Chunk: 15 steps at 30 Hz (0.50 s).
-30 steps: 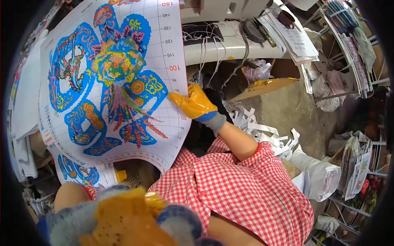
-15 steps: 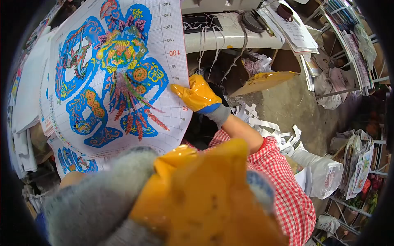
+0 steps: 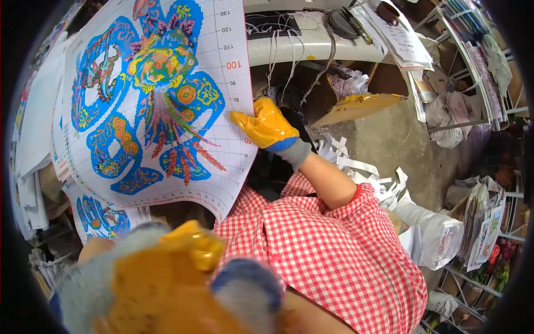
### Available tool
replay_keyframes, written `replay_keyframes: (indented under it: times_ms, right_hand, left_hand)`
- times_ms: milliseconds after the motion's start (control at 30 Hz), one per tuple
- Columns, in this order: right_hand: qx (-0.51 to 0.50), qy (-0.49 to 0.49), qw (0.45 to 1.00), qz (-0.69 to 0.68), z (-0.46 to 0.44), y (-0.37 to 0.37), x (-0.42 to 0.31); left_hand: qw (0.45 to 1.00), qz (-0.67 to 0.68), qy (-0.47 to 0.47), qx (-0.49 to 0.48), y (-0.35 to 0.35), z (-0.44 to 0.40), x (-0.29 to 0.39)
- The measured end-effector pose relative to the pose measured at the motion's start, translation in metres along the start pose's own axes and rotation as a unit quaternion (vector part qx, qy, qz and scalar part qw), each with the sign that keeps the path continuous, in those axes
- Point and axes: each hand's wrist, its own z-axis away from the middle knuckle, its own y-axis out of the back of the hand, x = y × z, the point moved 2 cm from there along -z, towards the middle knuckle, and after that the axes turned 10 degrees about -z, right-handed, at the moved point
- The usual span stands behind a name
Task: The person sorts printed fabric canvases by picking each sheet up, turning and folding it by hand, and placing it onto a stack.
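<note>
Workroom floor [image 3: 384,139]: grey, white strips [image 3: 359,167] piled near.
Printed sheet [image 3: 150,111]: at left, overlapping another print [image 3: 97,214].
Left hand [image 3: 161,278]: gloved, blurred; I cannot tell its grip.
Right hand [image 3: 267,125]: gloved, grasping the sheet's edge.
Sheet so far: judged spread and held; what remains doesn't show.

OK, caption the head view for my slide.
Right hand in a yellow-coated glove holding the edge of a white sheet printed with multicoloured, blue-backed motifs.
</note>
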Motion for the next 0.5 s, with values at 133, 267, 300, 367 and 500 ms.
replay_keyframes:
  times_ms: [133, 267, 300, 367, 500]
  right_hand:
    - [-0.009, 0.077, 0.993, 0.086, 0.003, 0.004, -0.015]
    - [-0.027, 0.020, 0.999, 0.035, 0.001, 0.002, -0.013]
    - [-0.030, 0.022, 0.999, 0.026, 0.001, 0.003, -0.012]
    - [-0.026, 0.022, 0.999, 0.021, 0.001, 0.002, -0.008]
    - [-0.011, 0.026, 0.999, 0.025, 0.003, 0.001, -0.008]
  left_hand:
    - [1.000, -0.003, 0.006, -0.003, 0.001, -0.002, -0.008]
    - [1.000, -0.012, 0.023, -0.010, 0.008, 0.002, -0.016]
    - [0.999, -0.014, 0.027, -0.011, 0.011, 0.005, -0.018]
    - [0.999, -0.021, 0.038, -0.015, 0.015, 0.009, -0.024]
    - [0.998, -0.029, 0.060, -0.019, 0.022, 0.019, -0.036]
